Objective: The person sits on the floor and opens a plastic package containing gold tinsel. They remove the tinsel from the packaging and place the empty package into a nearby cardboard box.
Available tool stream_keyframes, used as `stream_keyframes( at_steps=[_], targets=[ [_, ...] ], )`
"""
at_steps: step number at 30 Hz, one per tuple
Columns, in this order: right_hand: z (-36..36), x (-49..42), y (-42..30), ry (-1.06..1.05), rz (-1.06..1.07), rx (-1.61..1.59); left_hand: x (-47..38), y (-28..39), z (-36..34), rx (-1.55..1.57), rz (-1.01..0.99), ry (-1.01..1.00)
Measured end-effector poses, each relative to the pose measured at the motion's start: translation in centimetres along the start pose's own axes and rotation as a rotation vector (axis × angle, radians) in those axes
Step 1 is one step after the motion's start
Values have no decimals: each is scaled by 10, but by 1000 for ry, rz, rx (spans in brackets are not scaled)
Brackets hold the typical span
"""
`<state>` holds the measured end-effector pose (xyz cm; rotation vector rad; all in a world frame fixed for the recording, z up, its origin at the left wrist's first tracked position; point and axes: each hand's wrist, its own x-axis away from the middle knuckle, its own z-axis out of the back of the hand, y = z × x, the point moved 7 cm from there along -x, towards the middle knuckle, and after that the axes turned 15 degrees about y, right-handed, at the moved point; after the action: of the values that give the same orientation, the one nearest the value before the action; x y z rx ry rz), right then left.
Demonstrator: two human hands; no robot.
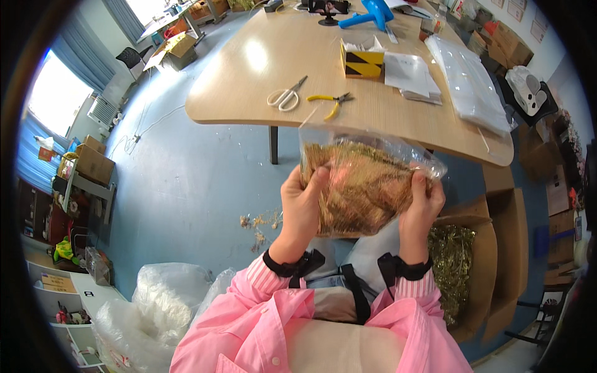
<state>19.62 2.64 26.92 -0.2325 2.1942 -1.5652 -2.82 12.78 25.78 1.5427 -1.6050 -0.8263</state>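
Note:
A clear plastic bag of gold tinsel-like material (359, 191) is held up in front of the table's near edge. My left hand (303, 210) grips its left side, the thumb on the front face. On its right side, near a fold of loose clear film, my right hand (422, 205) pinches the bag. Beyond the bag, white-handled scissors (285, 97) and yellow-handled cutting pliers (333, 100) lie on the wooden table (224, 93). The fingers behind the bag are mostly hidden.
An open cardboard box (487, 261) with gold-green tinsel stands at my right. Clear bags of white material (163, 298) are on the left. On the table are a yellow-black box (364, 64), papers (410, 74), plastic sleeves (471, 88) and a blue tool-like object (371, 17).

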Motion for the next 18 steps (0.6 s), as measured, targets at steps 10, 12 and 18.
stream_keyframes(
  at_steps=[10, 12, 18],
  targets=[
    [-16, -1, -47, -5, 95, -128, -16, 40, -1, -16, -375, -18],
    [-13, -1, -52, -1, 146, -94, -19, 45, 3, -74, -407, -11],
    [-5, 5, -68, -38, 251, -142, 1, 58, 6, 21, -484, 32]
  ],
)
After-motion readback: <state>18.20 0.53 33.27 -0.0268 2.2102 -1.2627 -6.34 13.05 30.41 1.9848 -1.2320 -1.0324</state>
